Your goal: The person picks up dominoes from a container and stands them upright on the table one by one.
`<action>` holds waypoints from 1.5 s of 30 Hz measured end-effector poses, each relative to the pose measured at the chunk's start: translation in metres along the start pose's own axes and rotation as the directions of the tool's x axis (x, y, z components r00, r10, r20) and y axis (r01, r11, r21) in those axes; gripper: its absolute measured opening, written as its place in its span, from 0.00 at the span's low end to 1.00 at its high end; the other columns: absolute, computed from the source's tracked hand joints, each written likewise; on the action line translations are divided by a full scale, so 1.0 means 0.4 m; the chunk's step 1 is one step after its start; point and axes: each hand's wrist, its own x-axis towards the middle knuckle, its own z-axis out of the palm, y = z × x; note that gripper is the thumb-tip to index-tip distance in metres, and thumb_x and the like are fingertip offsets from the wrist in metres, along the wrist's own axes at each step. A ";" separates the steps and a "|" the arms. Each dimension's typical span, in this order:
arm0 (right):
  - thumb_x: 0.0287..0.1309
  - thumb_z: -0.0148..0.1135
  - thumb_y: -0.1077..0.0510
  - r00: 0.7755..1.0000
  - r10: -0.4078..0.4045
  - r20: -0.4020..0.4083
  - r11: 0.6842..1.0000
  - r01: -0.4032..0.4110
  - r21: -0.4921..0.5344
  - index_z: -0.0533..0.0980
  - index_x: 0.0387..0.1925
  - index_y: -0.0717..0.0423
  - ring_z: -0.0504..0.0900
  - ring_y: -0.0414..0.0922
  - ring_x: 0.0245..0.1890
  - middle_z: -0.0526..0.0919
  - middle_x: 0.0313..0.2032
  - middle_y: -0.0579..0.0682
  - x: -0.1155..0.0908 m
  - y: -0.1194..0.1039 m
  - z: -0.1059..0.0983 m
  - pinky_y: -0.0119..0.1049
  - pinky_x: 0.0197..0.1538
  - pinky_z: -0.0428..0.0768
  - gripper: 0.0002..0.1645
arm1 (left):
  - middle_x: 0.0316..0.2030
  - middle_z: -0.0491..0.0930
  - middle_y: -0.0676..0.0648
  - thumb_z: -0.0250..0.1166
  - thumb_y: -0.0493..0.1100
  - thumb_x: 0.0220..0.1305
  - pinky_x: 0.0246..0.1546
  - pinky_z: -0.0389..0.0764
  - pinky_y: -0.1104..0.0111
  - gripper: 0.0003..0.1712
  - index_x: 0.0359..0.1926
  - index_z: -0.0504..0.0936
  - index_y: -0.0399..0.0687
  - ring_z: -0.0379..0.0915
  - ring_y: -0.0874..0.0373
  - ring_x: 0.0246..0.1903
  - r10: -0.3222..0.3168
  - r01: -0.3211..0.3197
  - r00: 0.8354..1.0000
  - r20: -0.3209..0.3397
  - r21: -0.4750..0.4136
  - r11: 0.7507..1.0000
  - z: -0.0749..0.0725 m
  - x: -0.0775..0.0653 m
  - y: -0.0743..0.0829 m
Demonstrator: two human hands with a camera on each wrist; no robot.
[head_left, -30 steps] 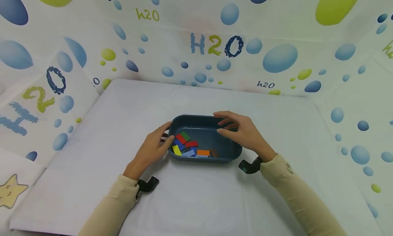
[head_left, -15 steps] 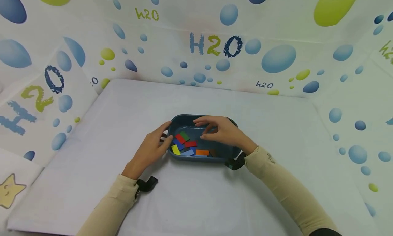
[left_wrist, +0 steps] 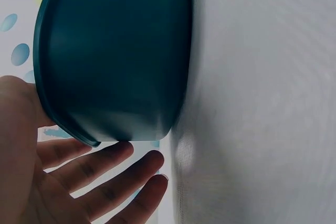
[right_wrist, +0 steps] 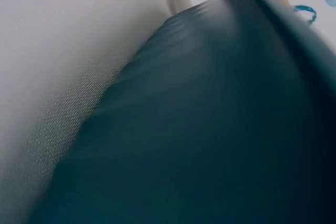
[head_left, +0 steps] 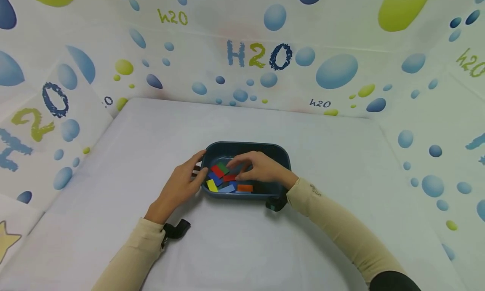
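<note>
A dark teal oblong bin [head_left: 251, 148] stands on the table with several small flat rectangular blocks in its left part. Among them are a green block [head_left: 222, 168], a red block [head_left: 217, 171], a yellow block [head_left: 212, 185], a light blue block [head_left: 227, 189] and an orange block [head_left: 244, 188]. My left hand [head_left: 177, 190] touches the bin's left end, its fingers nearly straight along the outside in the left wrist view. Over the blocks, inside the bin, reaches my right hand [head_left: 261, 168], thumb and forefinger apart. Its lower fingers are hidden; I see no block held.
White cloth covers the table [head_left: 235, 244]. Behind and at both sides stand white sheets [head_left: 197, 63] printed with blue and green drops. A black wrist camera [head_left: 176, 230] sits at the left wrist, and another black camera [head_left: 276, 202] touches or nearly touches the bin's front.
My right hand has moved left and down from the bin's right end to the blocks. The left hand stays at the left end. The head view has shifted slightly.
</note>
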 end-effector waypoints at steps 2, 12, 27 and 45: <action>0.66 0.69 0.61 1.000 0.012 0.009 1.000 -0.012 0.000 0.80 0.63 0.57 0.88 0.43 0.47 0.85 0.61 0.53 0.003 0.003 0.005 0.39 0.58 0.83 0.24 | 0.69 0.75 0.32 0.56 0.47 0.79 0.53 0.85 0.47 0.35 0.80 0.60 0.44 0.85 0.39 0.53 -0.002 0.002 1.000 0.005 -0.003 1.000 0.001 -0.001 0.000; 0.63 0.69 0.65 0.997 0.029 0.076 0.998 -0.033 0.051 0.84 0.57 0.54 0.87 0.43 0.51 0.88 0.55 0.49 0.013 0.015 0.029 0.38 0.58 0.83 0.20 | 0.69 0.74 0.31 0.56 0.47 0.79 0.53 0.85 0.47 0.35 0.80 0.60 0.43 0.85 0.39 0.53 0.016 -0.016 1.000 -0.002 -0.006 1.000 -0.002 -0.001 0.000; 0.60 0.71 0.66 0.995 0.084 0.060 0.995 -0.087 0.045 0.85 0.48 0.57 0.85 0.41 0.40 0.88 0.45 0.51 0.009 0.018 0.038 0.33 0.47 0.84 0.14 | 0.69 0.74 0.30 0.56 0.45 0.80 0.53 0.85 0.46 0.34 0.80 0.61 0.42 0.85 0.38 0.53 0.013 -0.013 1.000 -0.007 -0.002 1.000 0.001 -0.001 -0.003; 0.56 0.69 0.72 0.988 0.117 0.096 0.991 -0.123 0.059 0.83 0.47 0.59 0.84 0.40 0.36 0.86 0.44 0.52 0.007 0.015 0.041 0.32 0.39 0.83 0.17 | 0.67 0.76 0.31 0.57 0.45 0.78 0.52 0.86 0.46 0.35 0.80 0.61 0.43 0.86 0.39 0.52 0.012 -0.012 1.000 -0.009 -0.003 1.000 0.001 -0.004 0.001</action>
